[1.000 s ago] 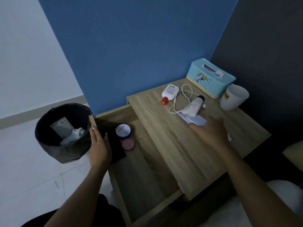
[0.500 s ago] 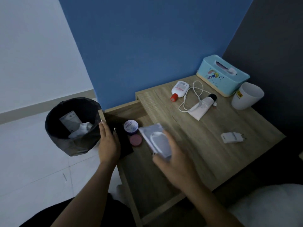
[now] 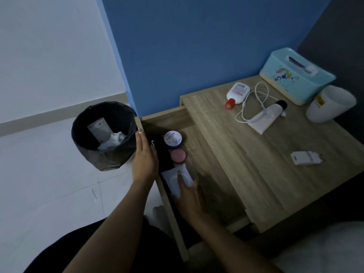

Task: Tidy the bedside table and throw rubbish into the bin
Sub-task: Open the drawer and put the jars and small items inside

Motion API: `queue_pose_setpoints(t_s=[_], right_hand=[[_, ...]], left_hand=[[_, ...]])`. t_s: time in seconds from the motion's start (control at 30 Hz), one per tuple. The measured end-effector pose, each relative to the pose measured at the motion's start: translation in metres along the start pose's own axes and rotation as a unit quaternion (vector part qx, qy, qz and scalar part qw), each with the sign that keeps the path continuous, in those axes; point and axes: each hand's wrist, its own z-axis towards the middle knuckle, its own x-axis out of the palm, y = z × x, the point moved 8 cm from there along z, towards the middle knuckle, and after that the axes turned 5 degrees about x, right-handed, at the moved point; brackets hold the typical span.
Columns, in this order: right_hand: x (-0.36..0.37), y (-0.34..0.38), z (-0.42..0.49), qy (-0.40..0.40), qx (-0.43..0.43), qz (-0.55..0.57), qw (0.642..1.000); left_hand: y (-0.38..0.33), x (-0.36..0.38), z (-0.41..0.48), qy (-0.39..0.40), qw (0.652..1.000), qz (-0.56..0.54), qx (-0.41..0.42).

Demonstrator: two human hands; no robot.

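While right hand (image 3: 189, 194) presses wipes pack (image 3: 175, 177), 2 jars (image 3: 173, 139) sit beside.

Dim, underexposed room, cool blue-grey cast. Pale tiled floor (image 3: 49, 174) brightest area, at left; dark grey side wall (image 3: 338, 28) sinks near black. Soft shadow fills open wooden drawer (image 3: 206, 174) around right hand (image 3: 189, 196). No glare. Wide-angle bend along blue wall panel (image 3: 197, 46) edge. Slight softness throughout; label on round white-lidded jar (image 3: 173, 138) unreadable.

Dim rm: blue wall (image 3: 197, 46) behind, white wall (image 3: 49, 46) left, pale tiled floor (image 3: 39, 184).
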Motion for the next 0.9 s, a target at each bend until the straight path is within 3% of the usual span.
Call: queue_pose_setpoints(t_s=[0.17, 0.27, 0.4, 0.6, 0.7, 0.8, 0.9], right_hand=[[0.001, 0.001, 0.009, -0.08, -0.006, 0.02, 0.997], [0.016, -0.007, 0.019, -0.072, 0.003, -0.011, 0.997], [0.009, 0.006, 0.007, -0.024, -0.03, -0.142, 0.989], [0.012, 0.003, 0.012, -0.048, -0.027, -0.176, 0.983], [0.0, 0.023, 0.005, -0.068, -0.077, -0.157, 0.982], [-0.055, 0.049, -0.013, -0.161, -0.185, -0.101, 0.964], [-0.13, 0.05, -0.025, -0.309, -0.257, -0.091, 0.911]], left_hand=[[-0.001, 0.0, 0.001, -0.009, 1.0, -0.004, 0.009], [0.0, 0.001, 0.0, -0.012, 1.0, -0.002, 0.006], [-0.001, -0.001, 0.0, -0.015, 1.0, -0.002, 0.004], [-0.002, -0.002, -0.002, -0.012, 1.0, -0.011, 0.004], [-0.002, -0.002, -0.001, -0.008, 1.0, -0.029, -0.002], [-0.005, -0.002, -0.002, -0.004, 0.998, -0.056, 0.0], [-0.006, -0.002, -0.006, -0.002, 0.998, -0.056, -0.007]])
